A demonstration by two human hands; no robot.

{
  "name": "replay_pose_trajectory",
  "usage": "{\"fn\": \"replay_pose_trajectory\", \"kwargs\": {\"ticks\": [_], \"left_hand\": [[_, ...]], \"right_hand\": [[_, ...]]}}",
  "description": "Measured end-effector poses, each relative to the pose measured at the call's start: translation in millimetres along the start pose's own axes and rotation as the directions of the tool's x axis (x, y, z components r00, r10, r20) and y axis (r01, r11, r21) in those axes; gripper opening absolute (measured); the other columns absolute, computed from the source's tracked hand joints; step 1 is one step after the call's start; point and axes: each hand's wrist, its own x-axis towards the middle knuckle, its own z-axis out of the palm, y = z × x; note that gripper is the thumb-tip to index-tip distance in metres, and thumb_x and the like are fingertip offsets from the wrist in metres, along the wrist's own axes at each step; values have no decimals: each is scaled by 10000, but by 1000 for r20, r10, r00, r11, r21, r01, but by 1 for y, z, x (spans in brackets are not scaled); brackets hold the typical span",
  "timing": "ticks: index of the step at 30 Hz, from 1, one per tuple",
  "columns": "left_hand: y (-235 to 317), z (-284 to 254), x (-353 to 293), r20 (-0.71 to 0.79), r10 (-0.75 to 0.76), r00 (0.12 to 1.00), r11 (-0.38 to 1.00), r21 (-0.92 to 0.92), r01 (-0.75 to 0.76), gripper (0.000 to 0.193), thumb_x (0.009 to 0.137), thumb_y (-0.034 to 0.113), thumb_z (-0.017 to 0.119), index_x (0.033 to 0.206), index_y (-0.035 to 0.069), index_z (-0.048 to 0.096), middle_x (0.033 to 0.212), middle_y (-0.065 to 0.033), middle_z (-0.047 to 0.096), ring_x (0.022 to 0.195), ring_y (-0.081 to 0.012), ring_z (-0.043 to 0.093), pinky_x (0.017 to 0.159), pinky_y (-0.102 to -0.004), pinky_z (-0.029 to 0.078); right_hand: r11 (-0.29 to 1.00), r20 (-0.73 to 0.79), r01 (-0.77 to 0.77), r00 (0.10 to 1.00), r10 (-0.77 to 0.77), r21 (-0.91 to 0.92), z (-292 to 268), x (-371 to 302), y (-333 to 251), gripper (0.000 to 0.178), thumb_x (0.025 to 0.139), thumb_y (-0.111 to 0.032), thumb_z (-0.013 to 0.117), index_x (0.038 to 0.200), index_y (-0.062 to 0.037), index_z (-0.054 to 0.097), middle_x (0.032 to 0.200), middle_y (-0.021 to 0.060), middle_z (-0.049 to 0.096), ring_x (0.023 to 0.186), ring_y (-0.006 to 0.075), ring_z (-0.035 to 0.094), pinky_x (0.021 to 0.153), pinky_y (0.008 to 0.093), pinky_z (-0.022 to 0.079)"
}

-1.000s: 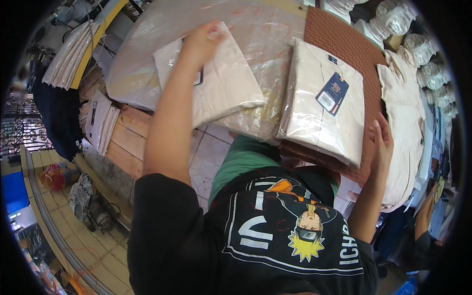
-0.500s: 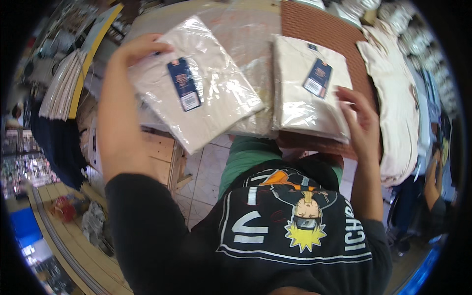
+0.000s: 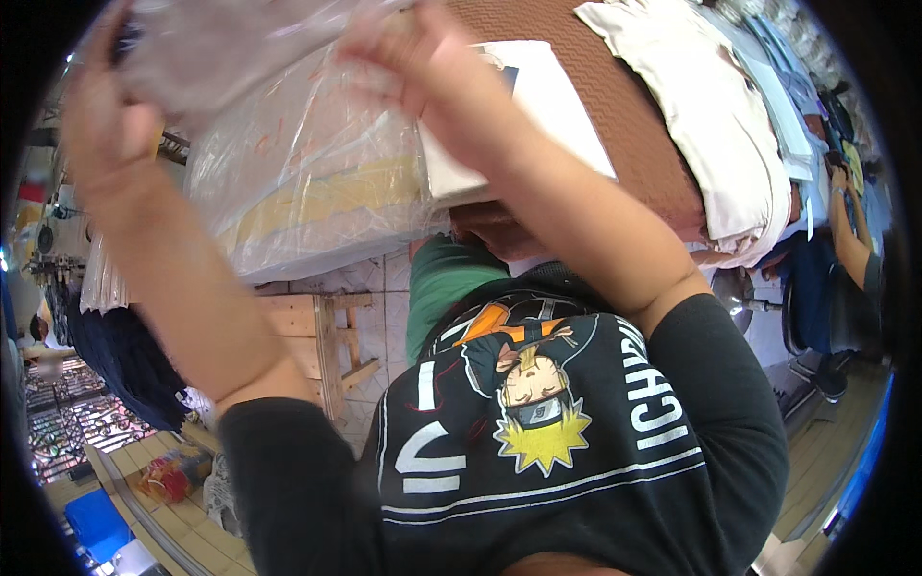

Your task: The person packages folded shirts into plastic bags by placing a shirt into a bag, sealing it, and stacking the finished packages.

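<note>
At the upper left, my left hand (image 3: 108,125) grips the edge of a pale folded garment in a clear plastic bag (image 3: 216,58), which is smeared by motion and cut off by the picture's top edge. My right hand (image 3: 418,72) reaches across to the left, beside that bag; its fingers are blurred, so their grip cannot be made out. Partly behind my right forearm lies a folded white garment (image 3: 557,106) with a dark tag (image 3: 510,77), on the brown textured cloth.
Clear plastic sheeting (image 3: 298,182) covers the table's left part, with brown textured cloth (image 3: 639,144) on its right. A long cream garment pile (image 3: 711,125) lies on the right, light-blue garments beyond. A wooden stand (image 3: 331,336) is below. Another person's arm (image 3: 845,216) shows far right.
The bagged garment at left has moved up and left with my left hand. My right hand has left the right-hand garment and swung left. The view has shifted.
</note>
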Motion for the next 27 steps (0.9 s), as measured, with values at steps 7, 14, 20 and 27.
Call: {"fn": "replay_pose_trajectory", "kwargs": {"ticks": [7, 14, 20, 27], "left_hand": [[-102, 53, -109, 532, -99, 841, 526, -689, 498, 822, 783, 634, 561, 1299, 9, 426, 1255, -141, 533, 1174, -272, 500, 915, -434, 475], [-199, 82, -142, 414, -573, 707, 761, -51, 647, 382, 840, 88, 619, 1175, -32, 482, 1101, -140, 600, 957, -217, 615, 797, -315, 522], [-183, 89, -135, 461, -563, 686, 768, -16, 641, 386, 827, 43, 612, 1180, -37, 479, 1069, -142, 611, 947, -196, 618, 801, -303, 514], [-204, 92, -141, 426, -582, 693, 782, 57, 621, 426, 814, 129, 671, 1145, -68, 489, 1044, -157, 615, 904, -192, 630, 773, -294, 521]], "right_hand": [[893, -381, 231, 841, -383, -386, -26, 5, -109, 333, 863, -128, 560, 1130, 67, 511, 965, 113, 621, 893, 164, 600, 778, 280, 494], [623, -529, -570, 802, 278, -536, -186, -26, -37, 543, 815, -78, 622, 1313, 7, 425, 1005, 178, 636, 799, 219, 662, 687, 321, 547], [588, -510, -505, 842, 175, -632, -159, -37, -61, 512, 821, -110, 616, 1294, -1, 454, 970, 156, 648, 737, 179, 660, 619, 289, 544], [593, -562, -572, 795, 230, -567, -178, -50, -44, 524, 804, -125, 643, 1269, 45, 473, 1006, 173, 640, 774, 173, 654, 656, 290, 538]]}}
